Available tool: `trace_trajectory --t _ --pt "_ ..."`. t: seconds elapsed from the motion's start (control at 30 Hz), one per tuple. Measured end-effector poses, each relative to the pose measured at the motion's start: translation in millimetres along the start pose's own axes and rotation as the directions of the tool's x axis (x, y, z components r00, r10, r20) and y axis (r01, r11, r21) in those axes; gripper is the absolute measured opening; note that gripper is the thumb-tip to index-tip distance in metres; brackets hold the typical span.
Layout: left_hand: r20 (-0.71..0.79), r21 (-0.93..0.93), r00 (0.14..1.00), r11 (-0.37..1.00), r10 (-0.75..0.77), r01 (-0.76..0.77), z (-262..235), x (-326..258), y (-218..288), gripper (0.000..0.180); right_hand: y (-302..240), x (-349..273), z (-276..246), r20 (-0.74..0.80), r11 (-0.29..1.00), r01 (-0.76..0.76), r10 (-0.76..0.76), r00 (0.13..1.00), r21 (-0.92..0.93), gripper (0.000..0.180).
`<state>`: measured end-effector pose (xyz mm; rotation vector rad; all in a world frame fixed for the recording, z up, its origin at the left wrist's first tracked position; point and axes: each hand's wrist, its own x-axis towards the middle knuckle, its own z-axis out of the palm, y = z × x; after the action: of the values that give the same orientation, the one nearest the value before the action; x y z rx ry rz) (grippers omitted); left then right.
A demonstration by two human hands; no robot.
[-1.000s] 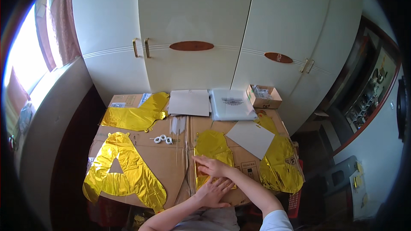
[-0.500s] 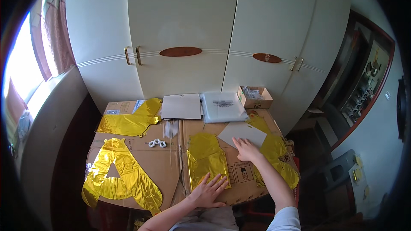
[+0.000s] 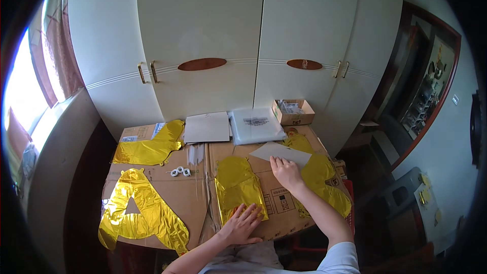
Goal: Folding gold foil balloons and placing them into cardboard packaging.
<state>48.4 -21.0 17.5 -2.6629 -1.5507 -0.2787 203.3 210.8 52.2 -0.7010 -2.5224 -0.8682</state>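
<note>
A folded gold foil balloon (image 3: 237, 185) lies flat on the cardboard sheet (image 3: 190, 198) in front of me. My left hand (image 3: 242, 223) rests palm down on its near edge, fingers spread. My right hand (image 3: 285, 171) reaches farther out and lies with its fingers on the near edge of a white paper sheet (image 3: 281, 153). Under and right of that sheet lies another gold foil balloon (image 3: 322, 177). Neither hand grips anything.
A letter-shaped gold balloon (image 3: 139, 213) lies at the near left, another gold balloon (image 3: 152, 147) behind it. Small white rings (image 3: 180, 172), a white flat pack (image 3: 207, 127), a clear plastic pack (image 3: 256, 124) and a small open box (image 3: 293, 111) sit near the white wardrobe doors (image 3: 203, 40).
My right hand has moved from the folded gold balloon out to the white paper sheet. My left hand stays pressed on the balloon's near edge.
</note>
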Motion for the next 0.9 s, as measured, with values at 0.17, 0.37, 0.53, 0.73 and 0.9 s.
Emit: trace_trajectory --t 0.17,0.37,0.53,0.73,0.9 --pt "-0.049 -0.01 0.998 0.999 -0.035 0.035 -4.2 -5.2 3.6 0.083 0.0 -6.9 -78.8 -0.19 0.996 0.034 -0.019 0.982 0.078 0.032" --pt "0.153 -0.935 0.769 0.161 -0.621 0.316 -30.1 -50.5 11.5 0.075 -36.2 -67.0 -164.0 -0.302 0.883 0.304 -0.199 0.932 0.356 0.028" --pt "0.152 -0.985 0.658 -0.169 -0.737 0.037 -24.1 -97.1 0.7 0.079 -104.7 -124.4 -150.5 -0.228 0.78 0.306 -0.213 0.95 0.545 0.027" --pt "-0.128 -0.382 0.715 0.7 -0.687 0.604 -32.8 -91.7 1.6 0.067 -145.3 -144.6 -136.5 -0.092 0.802 0.177 -0.152 0.984 0.57 0.03" --pt "-0.135 -0.317 0.869 0.852 -0.476 0.417 -26.0 -73.3 14.8 0.054 -151.6 -142.8 -124.1 -0.015 0.8 0.112 -0.129 0.992 0.59 0.028"
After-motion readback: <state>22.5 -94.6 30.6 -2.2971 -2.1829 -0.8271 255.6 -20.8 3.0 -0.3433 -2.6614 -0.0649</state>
